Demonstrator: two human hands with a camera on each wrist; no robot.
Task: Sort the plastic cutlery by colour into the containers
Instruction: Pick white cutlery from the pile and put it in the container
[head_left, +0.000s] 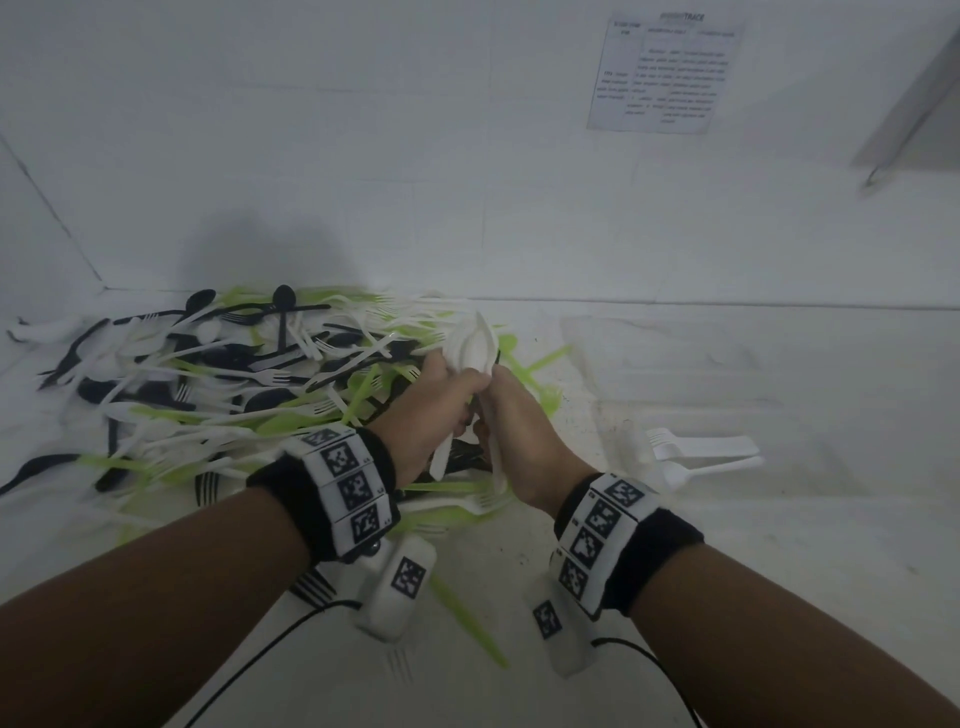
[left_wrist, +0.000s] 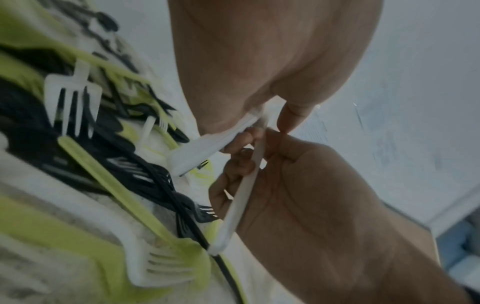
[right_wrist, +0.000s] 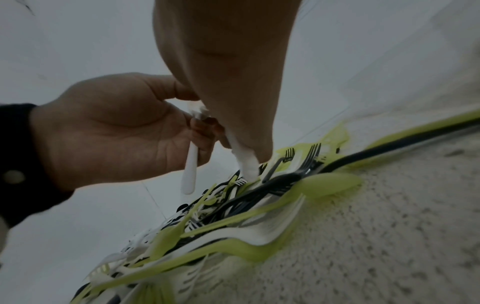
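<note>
The cutlery pile (head_left: 223, 384) lies left of and beneath the gripped spoons (head_left: 475, 343); two forks (head_left: 701, 454) lie right.

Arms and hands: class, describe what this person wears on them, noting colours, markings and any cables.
Both forearms are bare, without sleeves. Each wrist carries a black band with white square tiles printed with black-and-white codes. Under each wrist hangs a white camera box bearing another code, with a thin black cable trailing off. The hands wear no gloves.
</note>
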